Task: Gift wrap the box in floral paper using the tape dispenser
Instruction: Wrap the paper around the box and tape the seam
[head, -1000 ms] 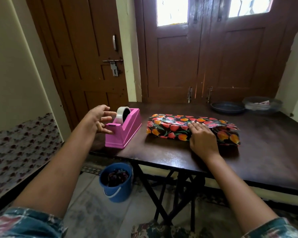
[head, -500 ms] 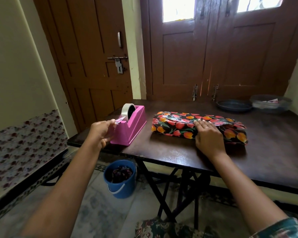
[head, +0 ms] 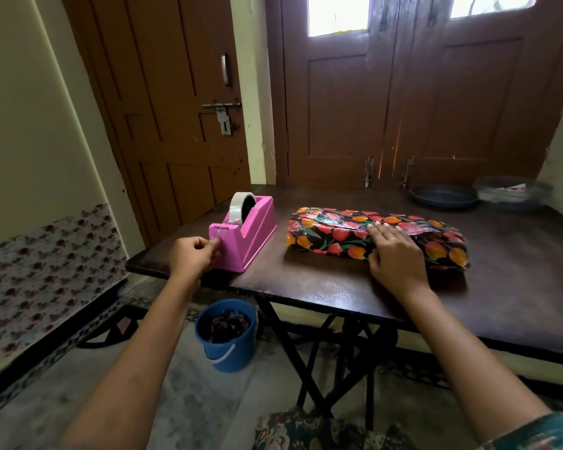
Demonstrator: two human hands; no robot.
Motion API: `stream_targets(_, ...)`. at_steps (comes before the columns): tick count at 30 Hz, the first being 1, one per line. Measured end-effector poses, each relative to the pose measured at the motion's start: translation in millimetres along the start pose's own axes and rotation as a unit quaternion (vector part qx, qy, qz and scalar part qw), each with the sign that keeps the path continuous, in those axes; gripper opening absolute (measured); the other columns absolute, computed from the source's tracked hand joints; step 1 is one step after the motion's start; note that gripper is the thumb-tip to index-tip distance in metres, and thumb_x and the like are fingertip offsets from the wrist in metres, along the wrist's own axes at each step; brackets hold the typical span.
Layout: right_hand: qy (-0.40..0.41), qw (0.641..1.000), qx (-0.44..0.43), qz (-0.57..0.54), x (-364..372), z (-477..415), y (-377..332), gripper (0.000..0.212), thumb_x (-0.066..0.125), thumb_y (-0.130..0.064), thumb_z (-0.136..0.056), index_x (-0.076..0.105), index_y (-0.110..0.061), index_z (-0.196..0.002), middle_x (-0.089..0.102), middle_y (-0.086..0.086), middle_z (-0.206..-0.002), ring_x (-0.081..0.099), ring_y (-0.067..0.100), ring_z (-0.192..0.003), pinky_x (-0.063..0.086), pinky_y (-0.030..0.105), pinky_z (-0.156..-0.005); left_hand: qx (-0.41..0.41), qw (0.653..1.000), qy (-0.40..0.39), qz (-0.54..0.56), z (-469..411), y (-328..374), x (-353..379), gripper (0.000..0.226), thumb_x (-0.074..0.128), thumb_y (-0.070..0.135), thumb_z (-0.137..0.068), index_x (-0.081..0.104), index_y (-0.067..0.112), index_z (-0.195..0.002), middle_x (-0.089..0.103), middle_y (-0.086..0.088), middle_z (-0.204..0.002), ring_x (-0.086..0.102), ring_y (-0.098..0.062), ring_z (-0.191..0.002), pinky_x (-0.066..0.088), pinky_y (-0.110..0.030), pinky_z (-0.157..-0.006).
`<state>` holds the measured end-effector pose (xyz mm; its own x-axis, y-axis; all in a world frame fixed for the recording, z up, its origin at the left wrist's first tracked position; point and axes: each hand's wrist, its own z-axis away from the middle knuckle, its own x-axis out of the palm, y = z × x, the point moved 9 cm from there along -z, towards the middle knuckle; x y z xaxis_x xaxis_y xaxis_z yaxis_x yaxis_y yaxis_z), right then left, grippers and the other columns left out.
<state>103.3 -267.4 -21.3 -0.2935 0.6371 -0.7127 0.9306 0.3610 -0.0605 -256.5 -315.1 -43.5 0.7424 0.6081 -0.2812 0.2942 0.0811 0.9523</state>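
Our left hand (head: 194, 256) pinches tape (head: 235, 206) at the dispenser (head: 251, 235), right hand (head: 395, 256) flat on the box (head: 439, 246). If we ease up, the paper (head: 332, 235) springs open.

glossy floral paper (head: 338, 233), polished wooden table (head: 338, 287).

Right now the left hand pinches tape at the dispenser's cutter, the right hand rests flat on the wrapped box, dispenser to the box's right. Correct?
No: the head view shows the tape dispenser left of the wrapped box. The left hand does pinch tape; the right hand does rest flat.
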Motion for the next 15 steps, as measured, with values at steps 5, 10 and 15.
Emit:
stream_targets(5,-0.019,1.000,0.003,0.011,7,0,3,0.056,0.072,0.001,-0.061,0.062,0.002,-0.116,0.064,0.021,-0.116,0.058,0.036,-0.114,0.034,0.051,-0.104,0.049,0.966,0.063,-0.247,3,4,-30,0.015,0.063,0.021,-0.088,0.069,0.014,-0.077,0.070,-0.009,-0.084,0.064,-0.026,-0.082,0.048,-0.034,-0.071)
stream_targets(10,-0.046,0.999,0.008,-0.006,5,3,4,0.056,0.063,-0.006,-0.077,0.050,-0.001,-0.131,0.051,0.020,-0.135,0.043,0.034,-0.130,0.019,0.043,-0.113,0.057,0.996,-0.045,0.043,43,31,-4,0.018,0.059,0.024,-0.090,0.064,0.012,-0.077,0.062,-0.004,-0.072,0.055,-0.016,-0.066,0.043,-0.024,-0.058)
stream_targets(15,-0.074,0.996,-0.008,-0.043,1,4,3,0.067,0.050,-0.026,-0.090,0.021,-0.006,-0.147,0.030,0.013,-0.151,0.022,0.024,-0.142,0.001,0.031,-0.116,0.075,0.968,-0.204,0.121,73,87,100,0.022,0.057,0.027,-0.091,0.061,0.010,-0.077,0.052,0.000,-0.064,0.044,-0.008,-0.053,0.039,-0.019,-0.053)
